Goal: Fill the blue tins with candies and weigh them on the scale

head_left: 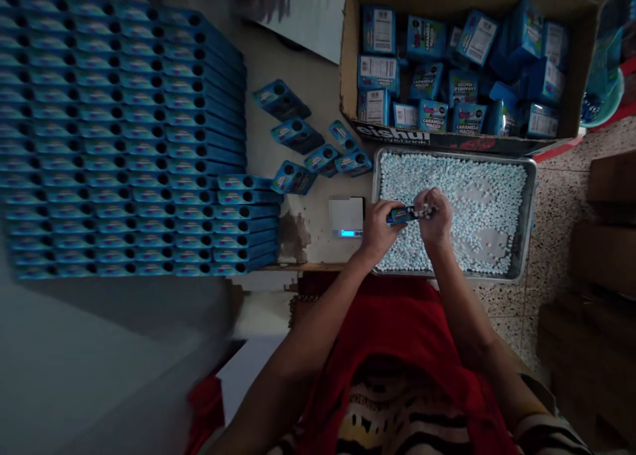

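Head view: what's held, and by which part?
The left hand holds a blue box near its end away from the right hand, which cups pale pieces.

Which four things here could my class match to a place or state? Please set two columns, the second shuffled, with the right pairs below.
Column one
1. Left hand
2. Scale
3. Metal tray
4. Cardboard carton

Column two
A. Strewn with small pale pellets
B. Beyond the tray, with many blue packs inside
C. Gripping one small blue pack
D. Showing a lit blue display

Right pairs: 1-C, 2-D, 3-A, 4-B
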### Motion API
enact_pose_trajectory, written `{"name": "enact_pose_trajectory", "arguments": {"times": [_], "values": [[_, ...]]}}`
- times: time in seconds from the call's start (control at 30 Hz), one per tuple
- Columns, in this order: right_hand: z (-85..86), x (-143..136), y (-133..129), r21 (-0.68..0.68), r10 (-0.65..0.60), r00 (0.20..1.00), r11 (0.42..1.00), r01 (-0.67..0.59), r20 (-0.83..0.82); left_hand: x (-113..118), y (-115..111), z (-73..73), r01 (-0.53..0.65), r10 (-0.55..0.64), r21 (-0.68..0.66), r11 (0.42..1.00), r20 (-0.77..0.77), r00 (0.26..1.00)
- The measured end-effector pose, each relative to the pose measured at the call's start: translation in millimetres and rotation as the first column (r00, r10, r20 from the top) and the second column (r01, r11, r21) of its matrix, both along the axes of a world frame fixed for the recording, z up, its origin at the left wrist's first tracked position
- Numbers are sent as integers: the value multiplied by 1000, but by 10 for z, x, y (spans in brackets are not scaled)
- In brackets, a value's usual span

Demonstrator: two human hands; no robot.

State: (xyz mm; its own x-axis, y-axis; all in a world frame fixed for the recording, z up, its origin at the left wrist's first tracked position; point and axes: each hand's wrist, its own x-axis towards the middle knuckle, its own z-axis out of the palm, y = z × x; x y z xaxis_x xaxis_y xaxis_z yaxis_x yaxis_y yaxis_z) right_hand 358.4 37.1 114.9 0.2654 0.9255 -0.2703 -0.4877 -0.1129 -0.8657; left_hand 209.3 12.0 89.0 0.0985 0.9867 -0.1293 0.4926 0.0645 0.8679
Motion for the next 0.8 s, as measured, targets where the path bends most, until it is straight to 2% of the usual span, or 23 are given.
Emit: {"name": "enact_pose_trajectory", "arguments": {"times": [0.07, 0.17, 0.2, 0.23, 0.27, 0.37, 0.47, 0.5, 0.53, 0.57, 0.6, 0.63, 0.7, 0.8], "values": [[-130, 111, 35, -19, -77, 996, 997, 77, -39, 59, -4, -12, -23, 26, -45, 999, 59, 998], [-296, 504, 52, -138, -170, 984, 977, 162, -49, 138, 3, -36, -22, 35, -101, 995, 135, 990], [-327, 656, 41, -198, -149, 988, 968, 154, 38, 158, 8, -50, -21, 38, -111, 994, 149, 988], [-340, 800, 18, -267, -84, 977, 954, 135, 194, 173, 13, -67, -25, 45, -120, 992, 161, 986], [-329, 932, -22, -350, 36, 927, 931, 104, 372, 184, 16, -86, -32, 55, -132, 991, 178, 982], [-184, 1250, -240, -443, 208, 831, 895, 51, 516, 207, 21, -131, -52, 96, -177, 983, 249, 964], [-31, 1506, -515, -501, 392, 554, 864, 52, 734, 193, 10, -126, -85, 148, -204, 975, 315, 938], [-18, 1576, -586, -515, 473, 320, 855, 59, 821, 163, -2, -110, -108, 172, -205, 973, 329, 928], [-27, 1628, -638, -540, 530, 146, 841, 34, 835, 110, -22, -87, -136, 199, -202, 970, 340, 919], [-58, 1654, -670, -544, 544, 33, 839, 13, 839, 31, -53, -59, -171, 231, -197, 965, 346, 909], [-103, 1648, -684, -534, 533, -44, 845, -38, 845, -79, -96, -30, -215, 270, -190, 958, 346, 898], [-158, 1606, -684, -506, 502, -59, 855, -114, 863, -220, -151, -2, -270, 318, -182, 945, 339, 885], [-276, 1421, -665, -407, 422, -12, 867, -287, 907, -580, -286, 39, -404, 435, -164, 900, 303, 848], [-434, 1005, -652, -297, 374, 64, 820, -490, 925, -1205, -515, 56, -600, 613, -131, 790, 208, 762]]}}
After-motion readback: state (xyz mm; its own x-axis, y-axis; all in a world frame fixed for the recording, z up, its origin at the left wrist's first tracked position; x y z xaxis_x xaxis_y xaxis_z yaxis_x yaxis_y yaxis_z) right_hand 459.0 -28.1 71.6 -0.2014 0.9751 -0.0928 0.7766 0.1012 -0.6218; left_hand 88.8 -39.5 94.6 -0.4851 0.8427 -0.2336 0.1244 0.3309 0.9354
